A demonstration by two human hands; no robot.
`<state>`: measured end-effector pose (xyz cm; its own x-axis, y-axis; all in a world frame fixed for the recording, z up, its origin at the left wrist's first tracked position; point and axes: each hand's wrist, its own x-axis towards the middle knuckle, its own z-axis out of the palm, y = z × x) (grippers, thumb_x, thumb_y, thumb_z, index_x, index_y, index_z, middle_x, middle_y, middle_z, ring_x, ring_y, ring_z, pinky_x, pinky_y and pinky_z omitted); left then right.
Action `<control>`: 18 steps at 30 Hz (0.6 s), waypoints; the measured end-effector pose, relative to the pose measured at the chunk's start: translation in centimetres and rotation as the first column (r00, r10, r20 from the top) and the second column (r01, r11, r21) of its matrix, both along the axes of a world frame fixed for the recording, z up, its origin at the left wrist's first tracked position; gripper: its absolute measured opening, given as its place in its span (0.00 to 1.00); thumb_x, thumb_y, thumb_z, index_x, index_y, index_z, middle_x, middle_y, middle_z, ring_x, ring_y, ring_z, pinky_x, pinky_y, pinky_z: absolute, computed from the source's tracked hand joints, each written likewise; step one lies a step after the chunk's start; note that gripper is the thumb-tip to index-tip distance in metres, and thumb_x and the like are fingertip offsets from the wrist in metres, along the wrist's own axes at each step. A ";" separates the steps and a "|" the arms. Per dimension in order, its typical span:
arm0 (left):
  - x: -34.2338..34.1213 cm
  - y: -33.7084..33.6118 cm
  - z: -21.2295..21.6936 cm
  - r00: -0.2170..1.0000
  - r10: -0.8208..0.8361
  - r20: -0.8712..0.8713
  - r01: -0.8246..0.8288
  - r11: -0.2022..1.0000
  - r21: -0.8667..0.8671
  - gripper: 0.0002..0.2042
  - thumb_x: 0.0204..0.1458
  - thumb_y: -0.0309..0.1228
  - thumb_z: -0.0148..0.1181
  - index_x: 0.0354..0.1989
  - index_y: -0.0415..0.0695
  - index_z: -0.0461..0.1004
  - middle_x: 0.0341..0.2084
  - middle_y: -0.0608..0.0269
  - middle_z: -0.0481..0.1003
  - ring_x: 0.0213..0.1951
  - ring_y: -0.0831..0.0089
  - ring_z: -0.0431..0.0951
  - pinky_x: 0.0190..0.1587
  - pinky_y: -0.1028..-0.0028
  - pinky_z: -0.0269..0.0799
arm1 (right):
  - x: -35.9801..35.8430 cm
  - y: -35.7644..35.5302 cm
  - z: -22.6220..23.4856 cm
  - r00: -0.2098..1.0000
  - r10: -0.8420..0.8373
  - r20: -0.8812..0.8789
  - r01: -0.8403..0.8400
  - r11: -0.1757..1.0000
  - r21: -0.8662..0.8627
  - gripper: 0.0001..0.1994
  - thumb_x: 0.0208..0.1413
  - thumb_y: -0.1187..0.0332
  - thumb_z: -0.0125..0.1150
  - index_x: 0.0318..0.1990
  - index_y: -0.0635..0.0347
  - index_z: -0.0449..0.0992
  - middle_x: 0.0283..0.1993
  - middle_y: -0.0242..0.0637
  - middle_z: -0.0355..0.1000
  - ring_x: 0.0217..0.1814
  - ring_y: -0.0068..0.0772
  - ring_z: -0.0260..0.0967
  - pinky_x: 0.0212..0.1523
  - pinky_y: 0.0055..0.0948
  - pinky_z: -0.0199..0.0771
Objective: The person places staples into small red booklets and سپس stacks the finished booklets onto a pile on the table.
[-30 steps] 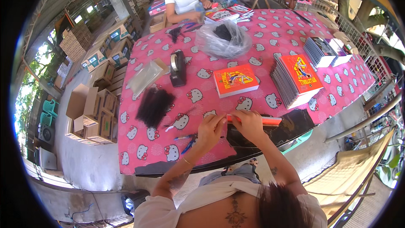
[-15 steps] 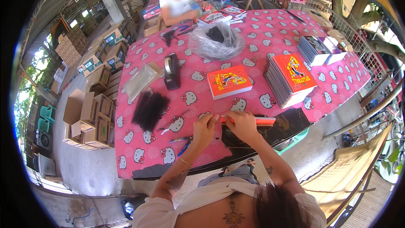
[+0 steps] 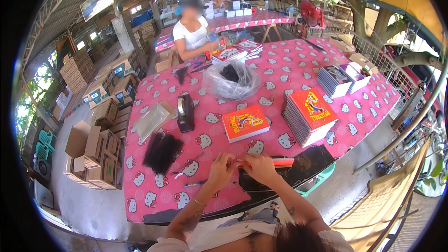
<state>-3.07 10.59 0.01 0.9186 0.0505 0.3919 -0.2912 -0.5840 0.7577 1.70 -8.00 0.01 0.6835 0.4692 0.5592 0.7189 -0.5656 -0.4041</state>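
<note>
Both hands grasp a slim orange-red packet (image 3: 275, 162) at the table's near edge, left hand (image 3: 220, 170) and right hand (image 3: 259, 168) pinching its left end, apparently sealing or opening it; the next move calls for a steady two-handed grip

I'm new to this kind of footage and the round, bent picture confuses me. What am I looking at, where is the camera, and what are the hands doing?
There is no machine here: a person works with bare hands. The camera sits on that person's head and looks down through a very wide lens, so straight edges curve near the rim.

The left hand and right hand meet near the table's front edge, together holding a thin orange-red strip above a dark sheet.

The table wears a pink cloth with a cartoon cat print. On it lie a bundle of black strands, a tape dispenser, an orange booklet, a stack of booklets and a clear plastic bag. Another person works at the far end. Cardboard boxes stand on the floor to the left.
</note>
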 end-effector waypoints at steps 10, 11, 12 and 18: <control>1.3 1.1 0.0 0.981 -0.194 -0.005 0.188 0.946 0.264 0.11 0.59 0.35 0.64 0.45 0.43 0.80 0.34 0.49 0.80 0.36 0.48 0.81 0.35 0.57 0.75 | 0.8 -1.5 -0.2 0.979 0.125 -0.164 -0.120 0.992 0.038 0.06 0.53 0.69 0.64 0.38 0.58 0.78 0.38 0.44 0.76 0.35 0.53 0.77 0.36 0.47 0.79; 1.2 1.1 0.5 0.981 -0.183 -0.070 0.193 0.965 0.176 0.10 0.59 0.35 0.64 0.44 0.42 0.79 0.34 0.48 0.80 0.35 0.48 0.81 0.35 0.58 0.76 | 1.0 -1.7 -0.2 0.973 0.172 -0.156 -0.162 0.984 0.075 0.06 0.53 0.70 0.64 0.38 0.59 0.78 0.38 0.45 0.76 0.36 0.54 0.77 0.37 0.47 0.79; 1.1 1.1 0.8 0.975 -0.177 -0.135 0.190 0.978 0.086 0.10 0.59 0.35 0.64 0.42 0.42 0.79 0.34 0.48 0.80 0.34 0.49 0.82 0.35 0.58 0.76 | 1.0 -1.8 -0.1 0.973 0.169 -0.158 -0.159 0.984 0.075 0.06 0.53 0.70 0.64 0.38 0.59 0.78 0.38 0.45 0.76 0.36 0.54 0.77 0.37 0.47 0.79; 2.0 2.0 -0.9 0.960 -0.276 -0.047 0.280 0.940 0.193 0.17 0.60 0.36 0.65 0.53 0.39 0.75 0.35 0.52 0.79 0.30 0.62 0.81 0.33 0.66 0.74 | 1.0 -1.6 -0.2 0.962 0.225 -0.155 -0.215 0.973 0.077 0.05 0.54 0.71 0.63 0.37 0.60 0.78 0.38 0.46 0.76 0.38 0.54 0.76 0.39 0.48 0.78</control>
<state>-1.09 12.59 -0.92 0.8924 -0.2838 0.3507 -0.4499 -0.6189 0.6439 2.72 -9.61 -0.21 0.6505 0.5877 0.4811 0.7453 -0.3721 -0.5532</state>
